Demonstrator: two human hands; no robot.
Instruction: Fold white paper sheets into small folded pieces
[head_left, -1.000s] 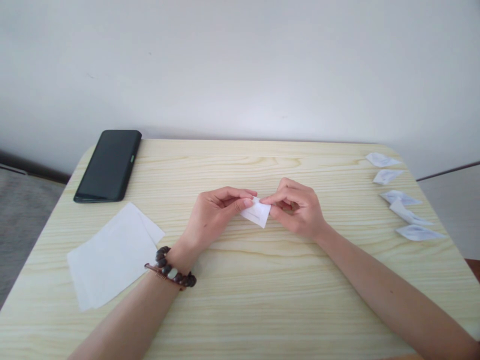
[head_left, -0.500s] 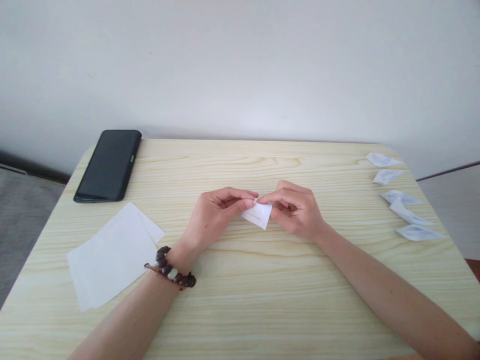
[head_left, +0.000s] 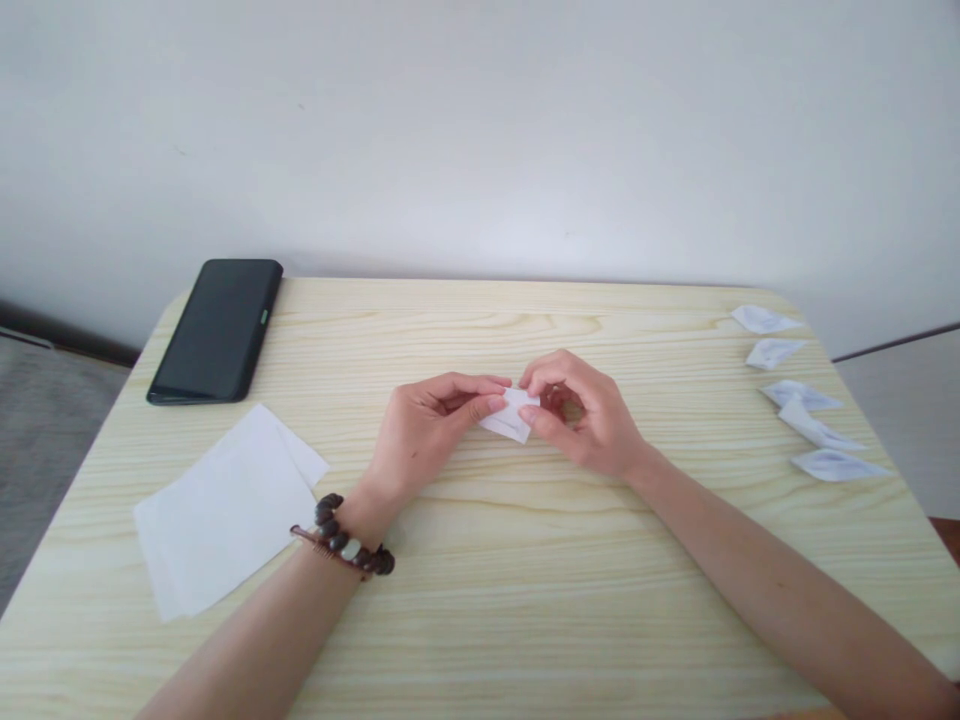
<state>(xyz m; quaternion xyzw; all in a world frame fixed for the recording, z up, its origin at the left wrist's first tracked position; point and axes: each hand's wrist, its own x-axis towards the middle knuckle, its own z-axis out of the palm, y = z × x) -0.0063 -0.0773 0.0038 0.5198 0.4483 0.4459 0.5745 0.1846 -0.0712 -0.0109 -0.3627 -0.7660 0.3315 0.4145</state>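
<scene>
Both hands meet over the middle of the desk point(head_left: 480, 610), on a small folded paper point(head_left: 516, 412) that shows a flat, compact face with a crease line along its near side. The left hand point(head_left: 431, 425) has a narrow grip on it, thumb lying over the left part and fingers behind the far edge; the right hand point(head_left: 585, 415) takes the right end, its thumb at the near right and its index finger bent to the far corner, also a close grip. How firmly either one presses, I cannot tell. Far along the right side lie five folded paper pieces point(head_left: 840, 465), slim and pointed, two of them touching or overlapping; these look finished. The piece in the hands seems well into its folding, being already small and layered, but it does not yet have the pointed outline of those five, so some shaping appears left. At the left, near the wrist with the beaded bracelet point(head_left: 352, 548), overlapping plain sheets point(head_left: 225, 520) lie flat and look unworked; how many there are is unclear. Beyond them, at the far left, rests a dark phone point(head_left: 216, 330), well apart from the hands.
</scene>
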